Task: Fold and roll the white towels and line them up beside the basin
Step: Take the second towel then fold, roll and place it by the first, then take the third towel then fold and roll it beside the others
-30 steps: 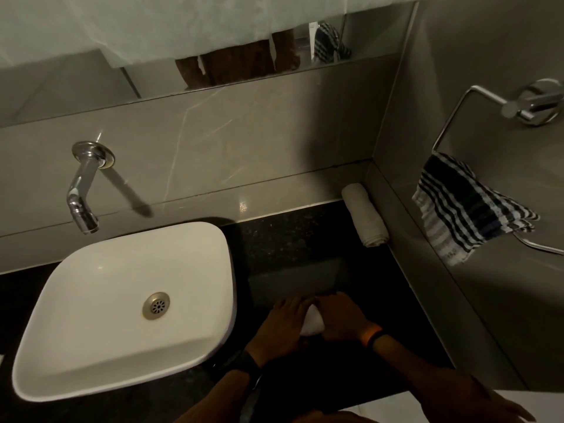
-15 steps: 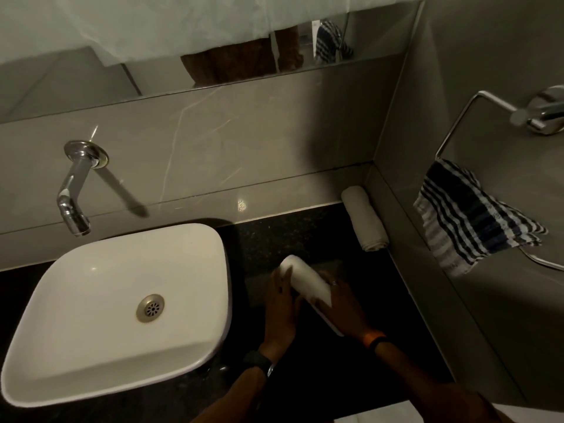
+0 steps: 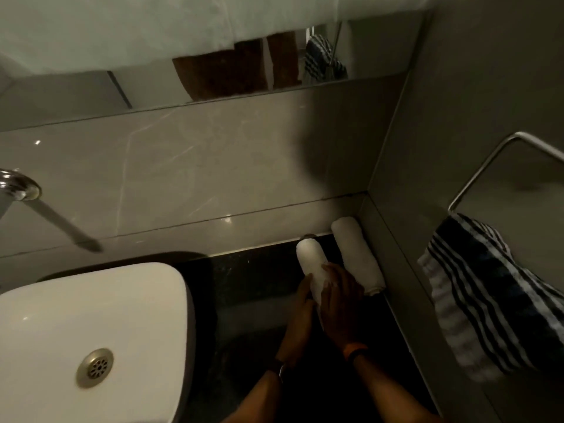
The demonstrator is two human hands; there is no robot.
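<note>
Both hands close around one rolled white towel just right of the frame's centre. The right hand lies over the roll's near part, fingers curved across the top of the cloth; the left hand presses against its left side, fingers wrapped along the underside where they are partly hidden. A dark band sits on the left wrist and an orange band on the right. The held roll lies on the black countertop, its far end touching the tiled back ledge. Just to its right, against the side wall, a second rolled white towel lies parallel, very close or touching. The white basin fills the lower left, well apart from both rolls, its drain visible. At the right edge a striped cloth hangs from a metal towel ring. A chrome tap base shows at the left edge, a mirror along the top.
</note>
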